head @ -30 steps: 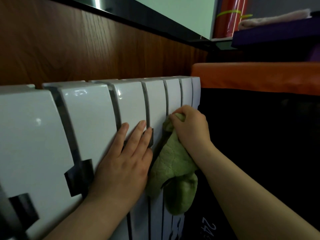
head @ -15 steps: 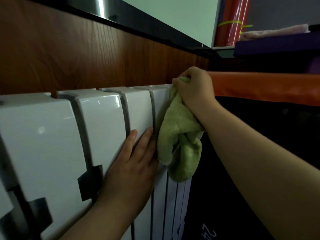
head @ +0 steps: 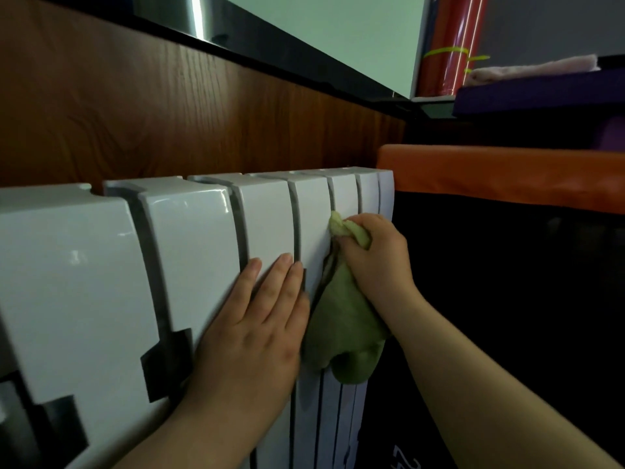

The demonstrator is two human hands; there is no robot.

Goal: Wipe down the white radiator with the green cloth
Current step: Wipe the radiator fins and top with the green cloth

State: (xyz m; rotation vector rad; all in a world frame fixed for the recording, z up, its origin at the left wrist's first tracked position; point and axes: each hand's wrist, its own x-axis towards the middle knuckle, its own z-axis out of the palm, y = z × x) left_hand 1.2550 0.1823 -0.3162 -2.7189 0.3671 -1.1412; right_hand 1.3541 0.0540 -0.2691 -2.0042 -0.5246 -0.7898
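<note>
wood-grain brown wall panel (head: 169,123) behind | glossy white ribbed metal radiator (head: 189,265) below it | left hand (head: 250,336) flat, fingers straight, pressed on radiator front | crumpled green terry cloth (head: 341,326) against right-end ribs, hanging | right hand (head: 375,258) clenched round cloth top

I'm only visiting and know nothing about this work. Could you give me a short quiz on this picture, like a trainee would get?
1. True or false: the left hand lies flat on the white radiator, fingers straight.
2. What holds the green cloth? A) the right hand, gripping it against the radiator; B) the left hand; C) nothing, it hangs loose.
3. Fill in: the band beside the radiator's top right corner is coloured ____.
Key: 1 true; 2 A; 3 orange.
</note>
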